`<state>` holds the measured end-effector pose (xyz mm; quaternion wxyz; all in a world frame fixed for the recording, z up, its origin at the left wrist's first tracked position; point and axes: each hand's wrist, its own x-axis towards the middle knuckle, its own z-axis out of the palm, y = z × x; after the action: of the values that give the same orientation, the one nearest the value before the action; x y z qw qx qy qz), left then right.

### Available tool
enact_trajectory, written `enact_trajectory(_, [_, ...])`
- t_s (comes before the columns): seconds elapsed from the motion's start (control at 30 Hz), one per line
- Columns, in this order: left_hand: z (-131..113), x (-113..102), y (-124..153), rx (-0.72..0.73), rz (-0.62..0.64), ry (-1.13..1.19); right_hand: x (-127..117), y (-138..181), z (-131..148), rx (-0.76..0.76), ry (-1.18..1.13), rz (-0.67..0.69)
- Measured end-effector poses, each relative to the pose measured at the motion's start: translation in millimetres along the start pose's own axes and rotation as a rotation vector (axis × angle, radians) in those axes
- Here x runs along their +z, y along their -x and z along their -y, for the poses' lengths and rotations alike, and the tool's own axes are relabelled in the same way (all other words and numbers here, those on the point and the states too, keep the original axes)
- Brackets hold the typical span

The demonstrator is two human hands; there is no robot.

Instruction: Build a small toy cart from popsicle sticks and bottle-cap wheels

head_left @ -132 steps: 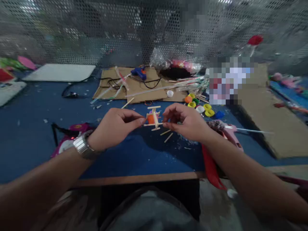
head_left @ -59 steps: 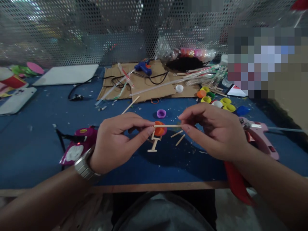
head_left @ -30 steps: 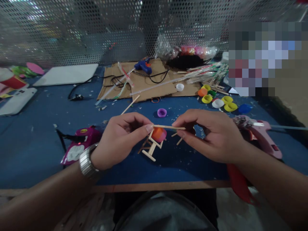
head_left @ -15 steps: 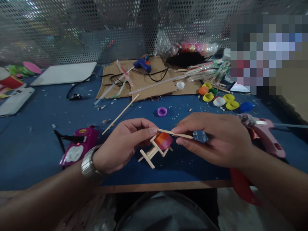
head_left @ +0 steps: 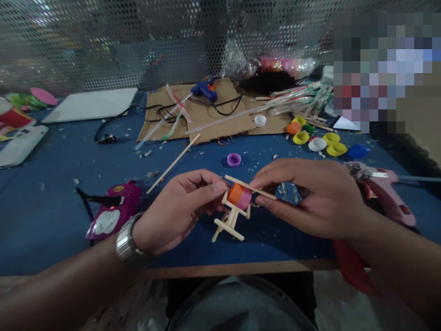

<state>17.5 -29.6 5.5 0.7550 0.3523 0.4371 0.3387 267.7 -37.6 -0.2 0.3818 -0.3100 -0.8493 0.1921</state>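
I hold a small model [head_left: 234, 209] made of wooden sticks with an orange and pink bottle cap at its middle, just above the blue table [head_left: 51, 184]. My left hand [head_left: 179, 209], a metal watch on its wrist, pinches the model's left side with thumb and forefinger. My right hand [head_left: 310, 195] pinches the thin stick [head_left: 250, 187] that lies across the top of the cap. The stick tilts down to the right. The model's stick legs hang below the cap.
A pink glue gun [head_left: 382, 184] lies right of my right hand, a magenta device [head_left: 112, 214] to the left. A purple cap [head_left: 234, 159], a long skewer [head_left: 174, 163], coloured caps [head_left: 319, 140], cardboard [head_left: 206, 115] with a blue glue gun [head_left: 206, 88] and straws lie beyond.
The model has turned in my fingers, its legs swinging from the left to below the cap. Both hands have stayed close over the table's near edge.
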Motion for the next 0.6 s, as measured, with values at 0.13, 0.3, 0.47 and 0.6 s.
enact_trajectory(0.13, [1.9,-2.7,2.4,0.041,0.003,0.030,-0.1,-0.3,-2.1,0.052,-0.034,-0.011])
enact_trajectory(0.3, [2.7,-2.9,5.0,0.042,-0.004,0.063,1.2,1.1,-4.2,0.140,-0.085,-0.043])
enact_trajectory(0.47, [4.1,-0.5,3.1,0.071,-0.001,0.084,2.6,-0.5,-3.6,0.258,-0.075,-0.075])
enact_trajectory(0.6, [5.7,-0.2,2.8,0.067,0.019,0.087,2.9,-3.7,-1.3,0.453,-0.168,-0.130])
